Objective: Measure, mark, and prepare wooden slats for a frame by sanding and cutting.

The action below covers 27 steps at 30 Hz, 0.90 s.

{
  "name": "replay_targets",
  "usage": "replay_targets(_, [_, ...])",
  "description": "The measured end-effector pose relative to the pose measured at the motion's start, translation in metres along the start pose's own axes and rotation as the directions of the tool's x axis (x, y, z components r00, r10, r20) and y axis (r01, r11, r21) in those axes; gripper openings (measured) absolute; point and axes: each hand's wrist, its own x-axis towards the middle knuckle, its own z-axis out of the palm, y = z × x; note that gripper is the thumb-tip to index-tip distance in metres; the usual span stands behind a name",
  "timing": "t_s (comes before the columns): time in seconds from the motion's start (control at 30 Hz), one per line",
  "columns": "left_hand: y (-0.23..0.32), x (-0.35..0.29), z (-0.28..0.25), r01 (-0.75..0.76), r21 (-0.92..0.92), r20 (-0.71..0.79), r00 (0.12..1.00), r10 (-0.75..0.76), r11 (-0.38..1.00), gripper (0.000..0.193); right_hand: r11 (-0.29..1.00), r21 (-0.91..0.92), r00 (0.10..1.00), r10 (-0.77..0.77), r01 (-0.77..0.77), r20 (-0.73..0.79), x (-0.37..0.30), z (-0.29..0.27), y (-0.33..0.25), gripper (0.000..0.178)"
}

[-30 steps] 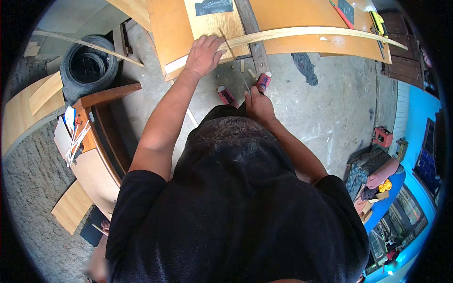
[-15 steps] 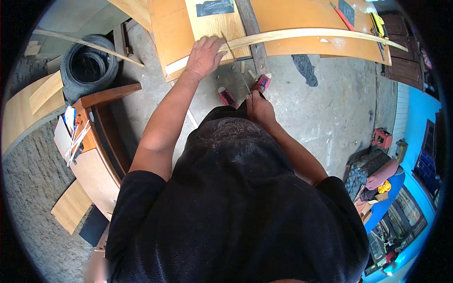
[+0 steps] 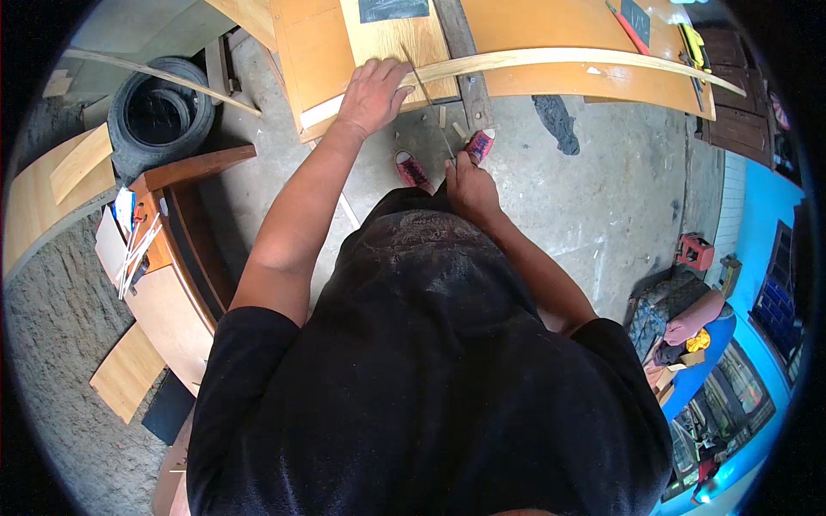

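A long, narrow wooden strip (image 3: 551, 58) lies across the near part of the orange-brown bench top (image 3: 533, 26). My left hand (image 3: 372, 96) grips the strip near its left end and presses it down, the fingers curled over it. In my right hand (image 3: 471, 187), closed around the handle, is a handsaw (image 3: 433, 107) with a thin blade. The blade runs away from me and crosses the strip just right of my left fingers. Most of the handle is hidden by my fist. Beneath the strip is a pale wooden board (image 3: 387, 47).
A dark wooden bar (image 3: 471, 90) juts from the bench toward me. Small wood offcuts (image 3: 442, 117) lie on the floor by my shoes. To the left stand tyres (image 3: 163, 112) and a wooden cabinet (image 3: 172, 301); a dark cloth (image 3: 557, 125) lies on the floor.
My right hand has moved a little forward, away from my body, and the saw blade reaches farther past the strip. My left hand stays on the strip.
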Motion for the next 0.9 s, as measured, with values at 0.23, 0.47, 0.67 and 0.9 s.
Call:
replay_targets(0.23, [-0.001,-0.001,0.003,0.013,-0.017,0.005,1.000,-0.012,1.000,0.037,0.998,-0.040,0.998,0.046,-0.045,0.044,0.000,-0.008,-0.008,0.030])
replay_targets(0.47, [-0.003,-0.002,0.004,0.003,-0.005,-0.001,1.000,-0.003,1.000,0.037,0.997,-0.054,0.996,-0.061,0.058,-0.065,0.000,-0.002,0.000,0.026])
replay_targets(0.67, [0.000,0.001,0.000,-0.004,-0.014,-0.005,1.000,0.004,1.000,0.037,0.996,-0.050,0.995,-0.074,0.071,-0.061,0.013,-0.002,-0.008,0.025])
replay_targets(0.9, [-0.002,-0.002,0.003,0.014,0.002,0.005,1.000,-0.014,1.000,0.037,0.999,-0.027,1.000,-0.021,0.021,-0.019,0.002,0.000,-0.004,0.027])
